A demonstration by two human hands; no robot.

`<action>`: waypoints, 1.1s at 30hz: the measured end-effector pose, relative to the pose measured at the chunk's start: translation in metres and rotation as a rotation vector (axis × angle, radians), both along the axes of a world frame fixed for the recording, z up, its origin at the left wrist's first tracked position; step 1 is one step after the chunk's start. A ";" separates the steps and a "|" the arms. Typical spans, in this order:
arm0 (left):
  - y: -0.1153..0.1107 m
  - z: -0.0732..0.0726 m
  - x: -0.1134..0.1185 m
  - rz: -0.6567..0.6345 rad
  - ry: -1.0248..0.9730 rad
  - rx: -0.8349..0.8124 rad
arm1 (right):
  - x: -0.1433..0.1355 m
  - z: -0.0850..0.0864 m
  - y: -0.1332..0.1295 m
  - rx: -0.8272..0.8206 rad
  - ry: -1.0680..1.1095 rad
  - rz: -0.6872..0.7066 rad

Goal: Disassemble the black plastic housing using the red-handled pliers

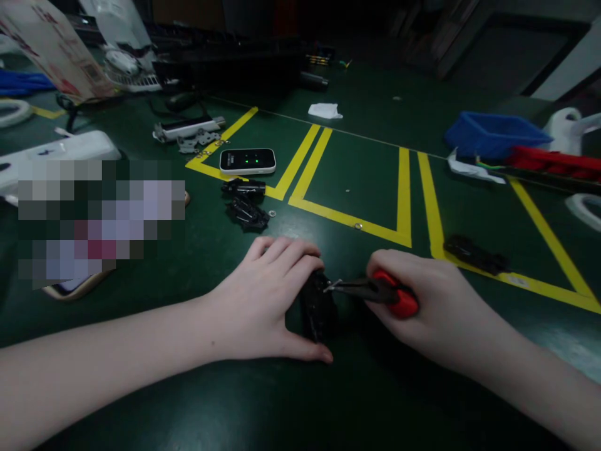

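Under the fingers of my left hand (277, 300) a small black plastic part (317, 310) lies against the table, gripped between fingers and thumb. My right hand (422, 294) is closed around the red handles of long-nose pliers (366, 289). Their dark jaws point left and meet the upper right side of the black part, at a small thin metal piece (331, 285). Whether the jaws clamp that piece is too small to tell. More black plastic parts (248, 211) lie on the table beyond my left hand.
Yellow tape (350, 222) marks boxes on the green table (263, 407). A white device with green lights (248, 161) stands behind the black parts. At left lies a blurred phone (79, 282). A blue bin (493, 136) and another black part (475, 254) are on the right.
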State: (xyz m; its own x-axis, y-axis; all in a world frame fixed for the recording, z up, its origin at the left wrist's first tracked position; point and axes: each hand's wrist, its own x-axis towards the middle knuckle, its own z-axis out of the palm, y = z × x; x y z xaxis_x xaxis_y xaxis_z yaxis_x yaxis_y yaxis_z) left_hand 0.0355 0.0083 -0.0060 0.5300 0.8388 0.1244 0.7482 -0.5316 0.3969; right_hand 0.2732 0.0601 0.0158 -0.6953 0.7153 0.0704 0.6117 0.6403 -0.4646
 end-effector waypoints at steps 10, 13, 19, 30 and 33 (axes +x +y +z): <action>-0.007 -0.001 -0.004 -0.079 -0.372 0.124 | -0.007 0.010 -0.006 -0.251 -0.082 -0.091; -0.009 -0.004 -0.005 -0.080 -0.495 0.189 | -0.011 0.015 -0.011 -0.277 -0.112 -0.103; -0.005 -0.008 -0.005 -0.099 -0.644 0.344 | -0.016 0.021 -0.018 -0.303 -0.145 -0.127; 0.001 -0.014 -0.003 -0.222 -0.664 0.415 | -0.006 0.017 -0.030 -0.280 -0.199 -0.200; 0.002 -0.014 -0.002 -0.223 -0.681 0.390 | -0.004 0.019 -0.033 -0.270 -0.213 -0.219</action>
